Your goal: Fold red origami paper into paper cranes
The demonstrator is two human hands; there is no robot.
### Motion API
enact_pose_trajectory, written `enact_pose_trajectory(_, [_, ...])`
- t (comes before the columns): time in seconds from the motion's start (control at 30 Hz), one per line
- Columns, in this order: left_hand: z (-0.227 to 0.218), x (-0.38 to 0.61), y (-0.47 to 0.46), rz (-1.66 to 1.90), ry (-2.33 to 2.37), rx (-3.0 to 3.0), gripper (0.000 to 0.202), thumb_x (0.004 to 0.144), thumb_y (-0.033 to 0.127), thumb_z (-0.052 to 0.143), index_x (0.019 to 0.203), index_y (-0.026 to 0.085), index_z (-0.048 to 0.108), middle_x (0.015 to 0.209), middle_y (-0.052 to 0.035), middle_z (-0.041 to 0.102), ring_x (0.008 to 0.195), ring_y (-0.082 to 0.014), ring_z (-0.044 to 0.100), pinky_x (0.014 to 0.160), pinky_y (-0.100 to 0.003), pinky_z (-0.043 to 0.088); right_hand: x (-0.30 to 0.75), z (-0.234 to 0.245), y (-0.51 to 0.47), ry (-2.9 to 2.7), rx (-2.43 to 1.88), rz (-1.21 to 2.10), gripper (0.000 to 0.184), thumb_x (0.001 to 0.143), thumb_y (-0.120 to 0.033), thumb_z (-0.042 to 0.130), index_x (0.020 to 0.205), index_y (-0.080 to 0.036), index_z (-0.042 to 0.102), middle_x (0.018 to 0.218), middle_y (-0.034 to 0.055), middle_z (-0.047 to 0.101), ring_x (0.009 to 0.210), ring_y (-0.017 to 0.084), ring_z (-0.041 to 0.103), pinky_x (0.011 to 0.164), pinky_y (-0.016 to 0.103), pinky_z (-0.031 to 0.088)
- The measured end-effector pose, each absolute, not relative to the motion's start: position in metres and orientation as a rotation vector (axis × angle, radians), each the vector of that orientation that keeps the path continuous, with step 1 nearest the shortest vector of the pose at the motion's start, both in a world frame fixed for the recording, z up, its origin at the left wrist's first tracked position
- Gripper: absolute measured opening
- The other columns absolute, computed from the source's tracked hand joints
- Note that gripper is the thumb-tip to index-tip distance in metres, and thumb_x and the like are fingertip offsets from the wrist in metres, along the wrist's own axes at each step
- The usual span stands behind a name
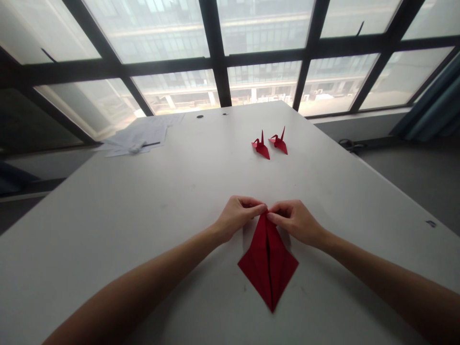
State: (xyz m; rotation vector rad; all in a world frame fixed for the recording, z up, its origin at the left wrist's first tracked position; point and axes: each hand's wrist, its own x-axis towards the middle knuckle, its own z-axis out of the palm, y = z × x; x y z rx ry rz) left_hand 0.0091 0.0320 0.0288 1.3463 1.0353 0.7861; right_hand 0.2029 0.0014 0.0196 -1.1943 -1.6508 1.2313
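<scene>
A red sheet of origami paper (259, 258), folded into a kite-like diamond with a slit down its middle, lies on the white table before me. Its narrow far tip is pinched from both sides. My left hand (240, 214) is closed on the left of that tip, thumb against the fingers. From the right, my right hand (295, 220) grips the same tip between thumb and fingers. The fingertips of both hands almost meet and cover the very end of the paper. The wide near point rests toward me.
Beyond my hands stand two folded red paper cranes, a left one (261, 146) and a right one (279, 142). White paper sheets (143, 132) with a dark pen (151, 143) lie at the far left of the table (161, 191). Windows line the back.
</scene>
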Motion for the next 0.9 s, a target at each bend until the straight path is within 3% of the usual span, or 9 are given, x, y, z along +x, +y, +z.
enact_pose_trajectory(0.27, [0.0251,0.0097,0.03,0.765,1.025,1.395,0.024,0.076,0.037,0.08,0.087,0.015,0.081,0.082,-0.0067,0.077,0.071,-0.0166,0.066,0.065,-0.024,0.048,0.2017,0.0128,0.0025,-1.666,-1.233,1.145,0.018,0.083,-0.028,0.065,0.075,-0.015,0.074,0.065,0.0003,0.066,0.059,0.012,0.051,0.053,0.024,0.037])
enact_pose_trajectory(0.57, [0.0263,0.0096,0.0309,0.81,0.966,1.353,0.025,0.077,0.038,0.079,0.08,0.013,0.079,0.076,-0.0055,0.074,0.069,-0.0149,0.061,0.063,-0.024,0.044,0.1959,0.0205,-0.0043,-1.664,-1.272,1.144,0.022,0.085,-0.034,0.067,0.082,-0.015,0.078,0.072,0.0024,0.072,0.063,0.014,0.056,0.056,0.024,0.041])
enact_pose_trajectory(0.9, [0.033,0.0111,0.0295,0.811,1.003,1.354,0.025,0.078,0.038,0.075,0.074,0.014,0.075,0.07,-0.0033,0.069,0.065,-0.0136,0.057,0.063,-0.024,0.041,0.1943,0.0178,-0.006,-1.701,-1.238,1.116,0.017,0.082,-0.027,0.064,0.076,-0.015,0.075,0.07,0.0019,0.07,0.06,0.013,0.054,0.055,0.024,0.039])
